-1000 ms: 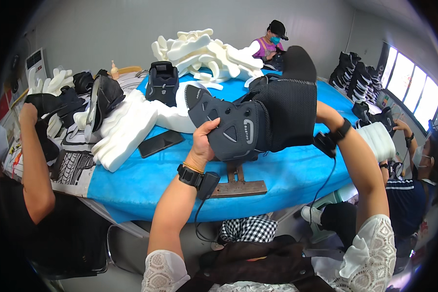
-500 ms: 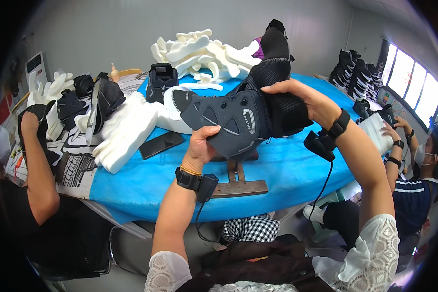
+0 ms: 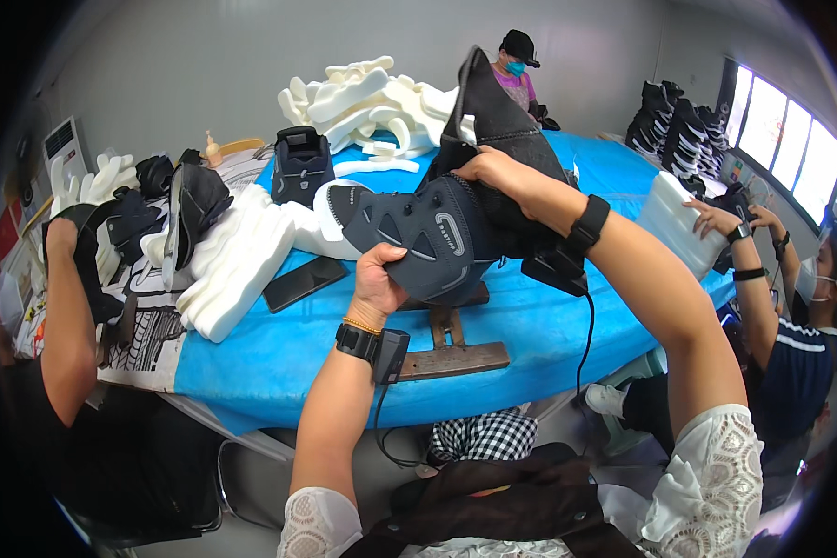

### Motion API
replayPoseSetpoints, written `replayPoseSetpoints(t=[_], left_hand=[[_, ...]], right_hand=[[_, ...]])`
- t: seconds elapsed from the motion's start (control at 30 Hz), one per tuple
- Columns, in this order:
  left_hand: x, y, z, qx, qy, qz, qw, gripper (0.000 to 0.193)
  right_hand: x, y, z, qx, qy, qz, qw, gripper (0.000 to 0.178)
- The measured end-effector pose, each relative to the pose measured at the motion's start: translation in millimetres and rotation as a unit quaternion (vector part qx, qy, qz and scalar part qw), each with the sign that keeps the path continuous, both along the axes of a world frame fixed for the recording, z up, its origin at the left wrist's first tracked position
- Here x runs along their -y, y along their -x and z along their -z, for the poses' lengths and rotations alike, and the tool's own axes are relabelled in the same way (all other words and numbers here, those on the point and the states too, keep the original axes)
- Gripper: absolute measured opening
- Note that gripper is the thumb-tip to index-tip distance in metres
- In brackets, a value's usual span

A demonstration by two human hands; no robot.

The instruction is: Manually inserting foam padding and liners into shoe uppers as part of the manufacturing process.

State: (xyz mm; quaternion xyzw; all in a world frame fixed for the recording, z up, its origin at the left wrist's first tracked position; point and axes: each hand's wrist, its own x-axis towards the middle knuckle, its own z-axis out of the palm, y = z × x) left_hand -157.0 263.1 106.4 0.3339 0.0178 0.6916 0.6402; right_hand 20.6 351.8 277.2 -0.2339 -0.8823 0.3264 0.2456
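Above the near part of the table I hold a dark navy boot upper (image 3: 417, 237) with its pale toe pointing left. My left hand (image 3: 378, 281) is closed on its lower side, thumb on the navy outer face and the other fingers hidden beneath. At the ankle opening my right hand (image 3: 504, 175) grips the edge of the boot, its fingertips partly out of sight in the dark material. The boot's black inner shaft (image 3: 516, 139) stands up and flares behind that hand. Below the boot, a metal-and-wood stand (image 3: 448, 358) rests on the blue-covered table (image 3: 279, 381).
White foam pieces (image 3: 372, 102) are heaped at the back, with more stacked foam strips (image 3: 232, 265) to the left. A phone (image 3: 305, 284) lies near another boot (image 3: 300, 166). Co-workers sit left, right and across; the right one handles a white sheet (image 3: 670, 219). Finished-looking boots (image 3: 684, 139) stand far right.
My right hand has moved left along the boot to its opening edge. The black shaft has swung left and spread wider. My left hand stays nearly in place.
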Motion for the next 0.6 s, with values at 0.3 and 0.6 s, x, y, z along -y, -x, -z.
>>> replayPoseSetpoints(t=[0.3,0.6], left_hand=[[5.8,-2.0,1.4,-0.015,0.010,-0.063,0.998,0.054],[0.9,-8.9,7.6,-0.015,0.062,-0.047,0.997,0.057]], right_hand=[[5.7,0.4,-2.7,0.003,0.166,0.008,0.986,0.038],[-22.9,16.0,29.3,-0.073,0.169,0.011,0.983,0.030]])
